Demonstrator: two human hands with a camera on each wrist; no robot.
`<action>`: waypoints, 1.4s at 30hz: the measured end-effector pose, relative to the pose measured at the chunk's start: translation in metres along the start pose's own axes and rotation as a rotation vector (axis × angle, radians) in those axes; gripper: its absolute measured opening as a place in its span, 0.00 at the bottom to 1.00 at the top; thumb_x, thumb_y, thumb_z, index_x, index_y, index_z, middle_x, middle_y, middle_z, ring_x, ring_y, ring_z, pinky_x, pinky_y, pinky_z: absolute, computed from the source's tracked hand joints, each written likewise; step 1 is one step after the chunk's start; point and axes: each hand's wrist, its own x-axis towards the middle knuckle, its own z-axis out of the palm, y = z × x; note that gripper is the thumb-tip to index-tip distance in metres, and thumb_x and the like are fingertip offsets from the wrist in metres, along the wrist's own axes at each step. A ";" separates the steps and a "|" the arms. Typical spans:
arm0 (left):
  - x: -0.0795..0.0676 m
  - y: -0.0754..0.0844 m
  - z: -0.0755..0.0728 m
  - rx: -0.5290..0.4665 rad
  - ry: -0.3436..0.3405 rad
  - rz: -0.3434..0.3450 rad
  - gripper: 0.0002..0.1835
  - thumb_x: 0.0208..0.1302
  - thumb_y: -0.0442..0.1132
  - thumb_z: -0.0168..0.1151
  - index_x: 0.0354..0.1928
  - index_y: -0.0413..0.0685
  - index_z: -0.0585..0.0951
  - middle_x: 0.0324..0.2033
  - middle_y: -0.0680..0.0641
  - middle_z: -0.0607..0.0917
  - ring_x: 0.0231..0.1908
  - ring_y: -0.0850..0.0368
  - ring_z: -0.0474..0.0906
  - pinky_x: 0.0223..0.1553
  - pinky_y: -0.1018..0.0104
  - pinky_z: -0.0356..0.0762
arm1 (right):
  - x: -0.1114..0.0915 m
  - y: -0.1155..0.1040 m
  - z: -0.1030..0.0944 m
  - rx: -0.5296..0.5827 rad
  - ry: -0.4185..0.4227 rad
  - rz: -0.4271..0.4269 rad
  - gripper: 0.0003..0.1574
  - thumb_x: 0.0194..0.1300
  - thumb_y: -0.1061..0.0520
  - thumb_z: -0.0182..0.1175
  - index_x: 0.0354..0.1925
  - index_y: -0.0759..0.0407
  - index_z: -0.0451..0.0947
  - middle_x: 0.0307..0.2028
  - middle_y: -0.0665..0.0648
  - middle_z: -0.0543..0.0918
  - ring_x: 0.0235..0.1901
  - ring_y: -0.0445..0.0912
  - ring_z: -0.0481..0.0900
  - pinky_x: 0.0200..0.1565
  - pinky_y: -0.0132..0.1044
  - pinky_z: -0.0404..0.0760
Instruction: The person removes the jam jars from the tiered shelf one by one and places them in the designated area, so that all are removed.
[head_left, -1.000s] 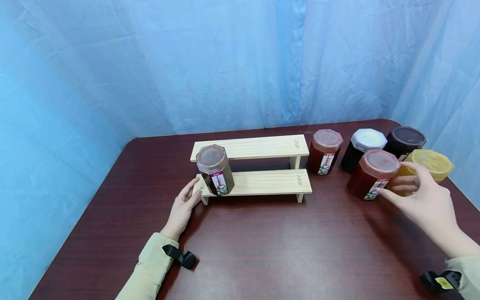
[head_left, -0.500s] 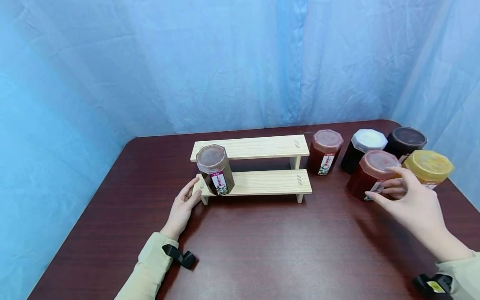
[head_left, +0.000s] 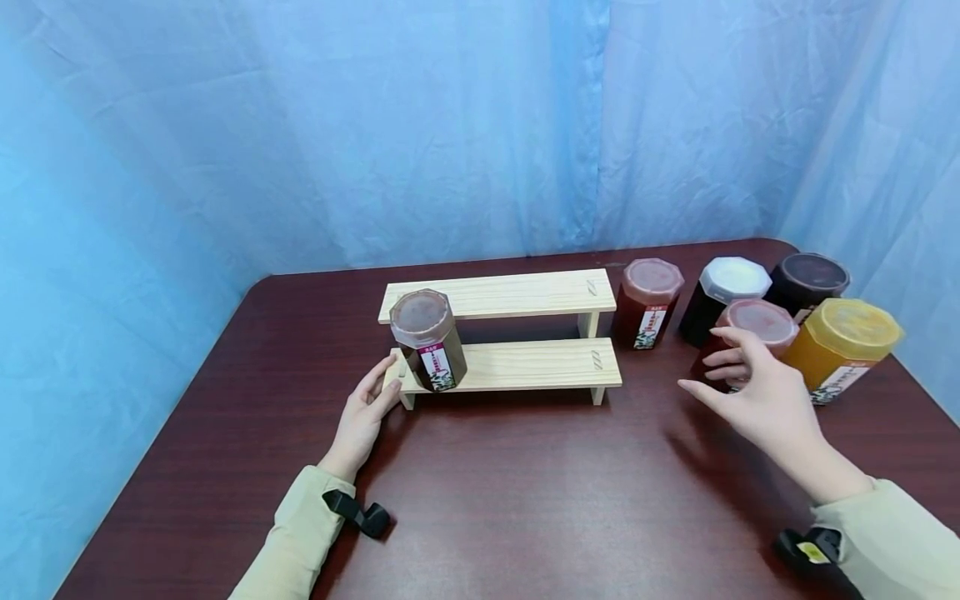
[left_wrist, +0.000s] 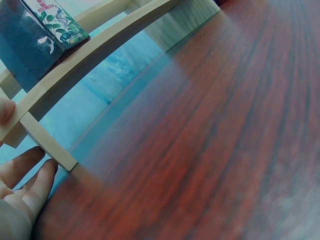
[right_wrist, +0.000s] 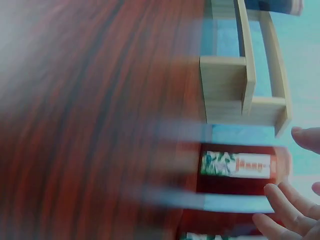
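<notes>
My left hand [head_left: 358, 421] grips the left end of a two-tier wooden shelf [head_left: 540, 365], with the thumb on the lower board and fingers by its leg [left_wrist: 49, 142]. On that board's left end stands a jar of dark brown contents [head_left: 442, 337]. My right hand [head_left: 772, 404] holds nothing; thumb and fingers are spread in a wide curve. It is in front of a red jar [head_left: 759, 321], partly hiding it; whether they touch I cannot tell. Beyond stands a second red jar [head_left: 649, 292], whose label [right_wrist: 250, 165] shows in the right wrist view.
Right of the red jars are a yellow jar [head_left: 847, 342], a dark jar with a white lid [head_left: 720, 300] and a dark-lidded jar [head_left: 810, 279]. All stand on a dark reddish table [head_left: 540, 492]. Blue curtains [head_left: 420, 142] hang behind and at both sides.
My right hand has moved left, from in front of the yellow jar to in front of the nearer red jar, uncovering the yellow jar. My left hand stays on the shelf.
</notes>
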 end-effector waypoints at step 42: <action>0.000 0.000 0.001 -0.012 0.005 0.016 0.27 0.70 0.31 0.49 0.70 0.41 0.60 0.64 0.34 0.65 0.49 0.73 0.74 0.51 0.78 0.73 | 0.048 -0.128 0.096 0.307 -0.300 -0.267 0.59 0.42 0.51 0.78 0.69 0.52 0.57 0.58 0.61 0.72 0.58 0.53 0.71 0.59 0.50 0.71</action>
